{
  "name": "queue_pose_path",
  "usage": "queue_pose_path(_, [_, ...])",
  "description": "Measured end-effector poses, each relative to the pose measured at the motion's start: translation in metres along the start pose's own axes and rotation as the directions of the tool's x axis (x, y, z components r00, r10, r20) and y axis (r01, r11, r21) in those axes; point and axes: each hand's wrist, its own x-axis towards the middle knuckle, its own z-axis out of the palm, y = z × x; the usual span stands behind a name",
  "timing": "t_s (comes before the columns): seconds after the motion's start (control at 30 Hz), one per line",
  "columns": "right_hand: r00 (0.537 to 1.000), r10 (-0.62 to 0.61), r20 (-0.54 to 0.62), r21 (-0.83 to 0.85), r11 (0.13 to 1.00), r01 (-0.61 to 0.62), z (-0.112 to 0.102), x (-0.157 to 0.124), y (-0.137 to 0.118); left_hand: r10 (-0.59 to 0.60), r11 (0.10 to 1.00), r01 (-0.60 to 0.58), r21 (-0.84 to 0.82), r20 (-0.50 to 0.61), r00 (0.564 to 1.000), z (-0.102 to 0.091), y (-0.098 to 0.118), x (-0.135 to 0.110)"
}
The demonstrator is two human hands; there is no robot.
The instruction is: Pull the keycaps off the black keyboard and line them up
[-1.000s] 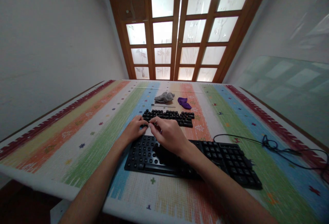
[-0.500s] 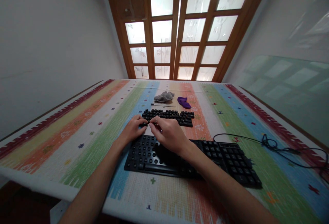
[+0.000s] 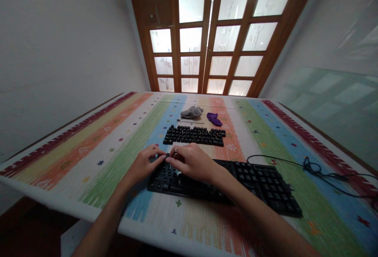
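Observation:
A black keyboard [image 3: 267, 186] lies across the table in front of me. Its left part is stripped to bare key stems, while the number pad still carries keycaps. My left hand [image 3: 147, 162] is at the keyboard's upper left corner, fingers bent and thumb reaching toward the other hand; what its fingertips pinch, if anything, is hidden. Over the stripped keys, my right hand [image 3: 191, 162] is closed around a small thin thing with a shiny metal glint [image 3: 176, 151], too small to name. Just behind the keyboard sit loose black keycaps [image 3: 193, 135] in rows.
Behind the keycaps lie a thin stick-like tool [image 3: 190, 122], a crumpled grey cloth [image 3: 191, 112] and a purple cloth [image 3: 214, 119]. A black cable [image 3: 313, 168] runs in loops to the right. The striped tablecloth [image 3: 118, 162] covers the table.
Both hands have come back toward me, from the front edge of the loose keycap rows to the upper left of the keyboard. The view has shifted slightly.

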Motion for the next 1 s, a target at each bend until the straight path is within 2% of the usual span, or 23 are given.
queue_pose_path(0.13, [0.998, -0.014, 0.068, 0.097, 0.995, 0.007, 0.001, -0.005, -0.007, -0.064, 0.992, 0.065, -0.109, 0.015, 0.998, 0.003, 0.018, -0.023])
queue_pose_path(0.23, [0.995, 0.006, 0.1, 0.149, 0.989, -0.021, 0.0, -0.011, -0.01, -0.098, 0.985, 0.1, -0.141, 0.017, 0.995, 0.007, 0.023, -0.037])
queue_pose_path(0.43, [0.985, 0.12, 0.127, 0.254, 0.956, -0.149, 0.0, -0.028, -0.011, -0.085, 0.991, 0.086, -0.101, 0.013, 0.996, 0.015, 0.021, -0.055])
queue_pose_path(0.7, [0.964, 0.254, 0.074, 0.412, 0.873, -0.262, 0.024, -0.046, -0.008, -0.039, 0.997, 0.035, -0.067, -0.049, 0.998, 0.023, 0.013, -0.066])
queue_pose_path(0.8, [0.963, 0.266, 0.043, 0.453, 0.854, -0.256, 0.031, -0.049, -0.011, -0.029, 0.998, 0.026, -0.06, -0.052, 0.998, 0.024, 0.012, -0.066])
queue_pose_path(1.0, [0.984, 0.171, -0.041, 0.373, 0.917, -0.144, 0.04, -0.049, -0.02, -0.028, 0.998, 0.025, -0.053, -0.061, 0.998, 0.024, 0.015, -0.065])
